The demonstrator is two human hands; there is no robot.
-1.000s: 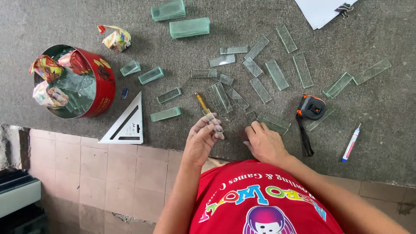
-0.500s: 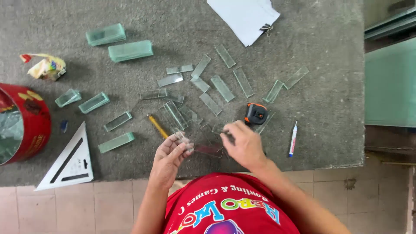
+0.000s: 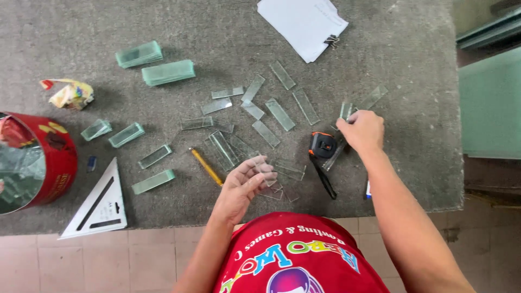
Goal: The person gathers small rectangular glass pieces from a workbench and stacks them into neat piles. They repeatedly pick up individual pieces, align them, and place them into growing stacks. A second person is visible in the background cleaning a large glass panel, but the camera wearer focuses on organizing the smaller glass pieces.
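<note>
On the grey bench (image 3: 81,21), most glass strips (image 3: 279,114) are left scattered unsorted, two stacks (image 3: 168,72) are done, one strip (image 3: 346,111) is pinched by right hand (image 3: 362,130) fingers, left hand (image 3: 241,187) loosely spread.

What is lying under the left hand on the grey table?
Under the left hand lie small clear glass strips, partly showing past the fingertips. The parts beneath the palm are covered, so their number is unclear.

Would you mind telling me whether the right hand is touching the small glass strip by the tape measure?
Touching: the head view shows the right hand with fingertips on the glass strip.
</note>
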